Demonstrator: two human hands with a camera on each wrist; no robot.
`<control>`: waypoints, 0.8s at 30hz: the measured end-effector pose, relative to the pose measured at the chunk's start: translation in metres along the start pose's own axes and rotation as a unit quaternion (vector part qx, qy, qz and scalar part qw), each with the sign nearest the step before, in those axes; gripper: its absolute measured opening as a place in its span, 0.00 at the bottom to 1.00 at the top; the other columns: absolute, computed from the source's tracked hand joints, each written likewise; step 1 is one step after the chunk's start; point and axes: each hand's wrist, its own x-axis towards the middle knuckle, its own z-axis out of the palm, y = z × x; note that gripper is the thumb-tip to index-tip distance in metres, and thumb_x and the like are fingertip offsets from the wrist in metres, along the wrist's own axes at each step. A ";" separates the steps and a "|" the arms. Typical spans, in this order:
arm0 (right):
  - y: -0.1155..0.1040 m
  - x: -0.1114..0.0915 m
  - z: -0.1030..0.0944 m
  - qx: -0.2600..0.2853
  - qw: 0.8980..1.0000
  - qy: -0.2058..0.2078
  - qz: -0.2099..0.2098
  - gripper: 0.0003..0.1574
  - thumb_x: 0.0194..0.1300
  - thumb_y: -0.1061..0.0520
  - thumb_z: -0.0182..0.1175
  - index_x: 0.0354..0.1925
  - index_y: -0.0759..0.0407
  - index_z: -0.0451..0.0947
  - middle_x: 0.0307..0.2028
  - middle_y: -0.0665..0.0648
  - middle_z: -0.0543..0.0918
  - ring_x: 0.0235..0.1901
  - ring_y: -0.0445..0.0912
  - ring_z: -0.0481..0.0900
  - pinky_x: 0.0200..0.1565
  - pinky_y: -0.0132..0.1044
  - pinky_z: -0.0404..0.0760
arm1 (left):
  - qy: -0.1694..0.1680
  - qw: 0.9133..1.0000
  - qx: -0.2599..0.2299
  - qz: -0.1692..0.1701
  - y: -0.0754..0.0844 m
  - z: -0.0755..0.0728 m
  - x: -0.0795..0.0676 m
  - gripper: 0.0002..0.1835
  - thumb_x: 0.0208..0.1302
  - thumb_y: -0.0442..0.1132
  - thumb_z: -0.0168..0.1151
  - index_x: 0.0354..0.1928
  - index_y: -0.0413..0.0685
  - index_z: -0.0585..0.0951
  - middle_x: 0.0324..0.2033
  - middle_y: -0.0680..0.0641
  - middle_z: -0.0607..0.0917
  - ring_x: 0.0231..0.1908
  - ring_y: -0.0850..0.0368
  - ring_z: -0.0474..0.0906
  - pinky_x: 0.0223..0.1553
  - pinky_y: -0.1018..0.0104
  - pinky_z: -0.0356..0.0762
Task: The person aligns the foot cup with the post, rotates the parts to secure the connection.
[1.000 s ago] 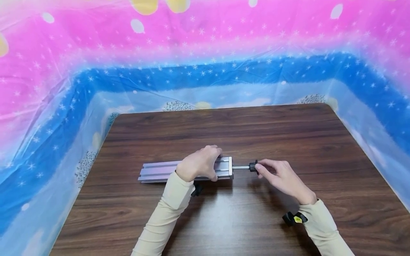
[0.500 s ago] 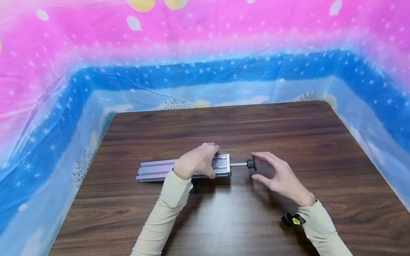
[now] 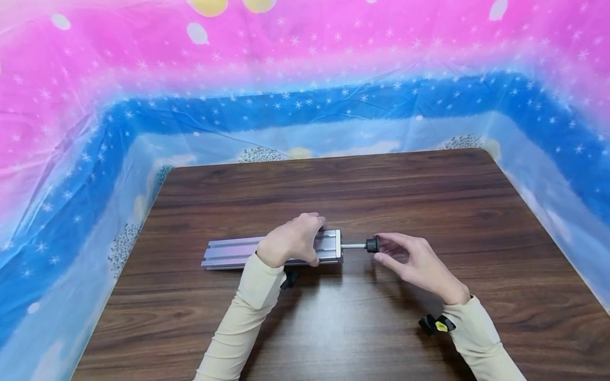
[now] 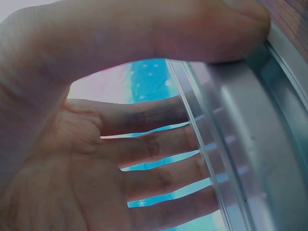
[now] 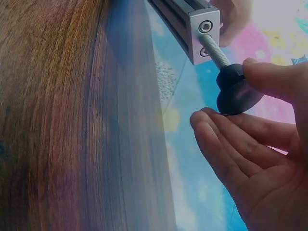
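Note:
A grooved aluminium extrusion profile [image 3: 233, 253] lies across the table, its flat end plate [image 5: 196, 41] toward the right. My left hand [image 3: 292, 241] grips it near that end, thumb on the near side and fingers over the far side; the left wrist view shows the thumb [image 4: 207, 31] on its metal edge. From the end plate a threaded rod [image 3: 354, 245] sticks out, carrying a black levelling foot [image 3: 372, 244]. My right hand [image 3: 419, 264] pinches this foot between thumb and fingers. In the right wrist view the thumb lies on the foot's narrow hub.
The dark wood-grain table [image 3: 333, 190] has rounded far corners. A pink and blue patterned cloth [image 3: 305, 69] hangs around its back and sides. Black wrist devices [image 3: 436, 324] sit at both cuffs.
My right hand let go of the levelling foot, its fingers spread apart, and it now closes on the foot again. The left hand keeps its hold on the profile.

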 end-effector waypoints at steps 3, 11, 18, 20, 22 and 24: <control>0.000 0.001 0.000 0.005 1.000 -0.007 0.017 0.24 0.68 0.53 0.66 0.59 0.63 0.80 0.45 0.55 0.89 0.41 0.43 0.87 0.44 0.41 0.86 | -0.003 1.000 -0.001 -0.002 0.001 0.000 -0.001 0.29 0.41 0.31 0.80 0.49 0.39 0.79 0.40 0.47 0.79 0.38 0.53 0.73 0.40 0.61 0.76; -0.001 0.002 0.002 -0.006 0.998 -0.017 0.053 0.21 0.74 0.48 0.59 0.54 0.62 0.82 0.45 0.55 0.89 0.42 0.44 0.88 0.43 0.37 0.85 | -0.008 1.000 -0.003 -0.004 0.002 -0.001 -0.003 0.31 0.42 0.32 0.80 0.52 0.39 0.79 0.41 0.46 0.80 0.39 0.53 0.73 0.43 0.60 0.77; -0.001 0.001 0.004 0.036 0.999 0.025 0.000 0.35 0.63 0.55 0.72 0.66 0.58 0.73 0.58 0.58 0.83 0.51 0.49 0.85 0.53 0.43 0.83 | 0.001 1.000 -0.007 0.004 -0.001 -0.001 -0.002 0.30 0.40 0.32 0.81 0.49 0.39 0.79 0.40 0.47 0.80 0.38 0.54 0.73 0.42 0.61 0.77; -0.002 0.001 0.005 0.048 0.998 0.033 -0.031 0.41 0.58 0.59 0.75 0.67 0.56 0.72 0.61 0.57 0.81 0.55 0.49 0.83 0.56 0.42 0.82 | 0.000 1.000 -0.008 0.003 -0.001 -0.001 -0.002 0.30 0.40 0.32 0.81 0.49 0.39 0.79 0.40 0.46 0.80 0.38 0.54 0.73 0.42 0.61 0.77; -0.002 0.001 0.005 0.055 0.996 0.037 -0.056 0.42 0.55 0.62 0.76 0.67 0.57 0.72 0.61 0.55 0.80 0.56 0.47 0.82 0.56 0.41 0.81 | 0.000 1.000 -0.009 0.003 -0.001 -0.001 -0.002 0.30 0.40 0.32 0.81 0.49 0.39 0.79 0.40 0.46 0.80 0.38 0.54 0.73 0.42 0.61 0.77; -0.002 0.000 0.005 0.048 0.995 0.039 -0.072 0.40 0.55 0.66 0.75 0.65 0.56 0.74 0.59 0.53 0.81 0.56 0.46 0.82 0.55 0.41 0.82 | 0.002 1.000 -0.006 0.003 0.000 -0.001 -0.002 0.30 0.40 0.32 0.81 0.49 0.39 0.79 0.40 0.47 0.80 0.38 0.53 0.73 0.42 0.61 0.77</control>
